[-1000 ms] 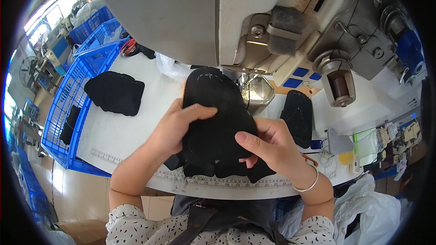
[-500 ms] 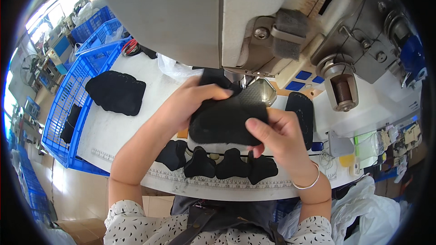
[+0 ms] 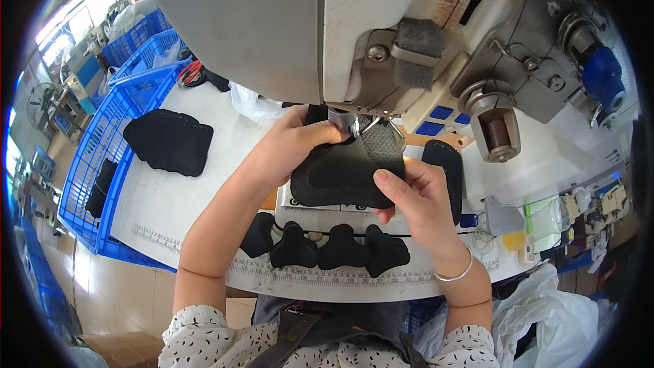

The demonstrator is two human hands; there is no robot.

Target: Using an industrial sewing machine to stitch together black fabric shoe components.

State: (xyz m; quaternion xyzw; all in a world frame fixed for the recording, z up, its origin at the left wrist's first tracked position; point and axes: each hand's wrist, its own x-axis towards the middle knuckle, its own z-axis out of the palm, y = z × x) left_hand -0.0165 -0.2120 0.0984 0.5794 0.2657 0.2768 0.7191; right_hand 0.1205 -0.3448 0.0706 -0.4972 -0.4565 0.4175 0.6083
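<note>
A black fabric piece [image 3: 340,176] with a grey mesh patch is stretched between my two hands, right below the sewing machine's needle area [image 3: 361,121]. My left hand [image 3: 289,146] pinches its upper left part close to the presser foot, thumb pressed on top. At its right edge my right hand [image 3: 419,194] grips it, thumb above and fingers beneath. The fabric's far edge lies at the presser foot; whether the needle is in it I cannot tell. Several small black padded pieces [image 3: 293,245] sit in a row in front of the fabric.
The sewing machine head [image 3: 238,20] fills the upper middle. A stack of black pieces [image 3: 169,142] rests on the table at left, beside a blue crate [image 3: 88,184]. Another black piece [image 3: 444,170] lies right of my hand. Thread spool [image 3: 499,129] hangs at right; a plastic bag [image 3: 545,313] is below.
Both hands have brought the fabric piece against the presser foot and flattened it. My left thumb now sits close to the foot. The view has shifted slightly.
</note>
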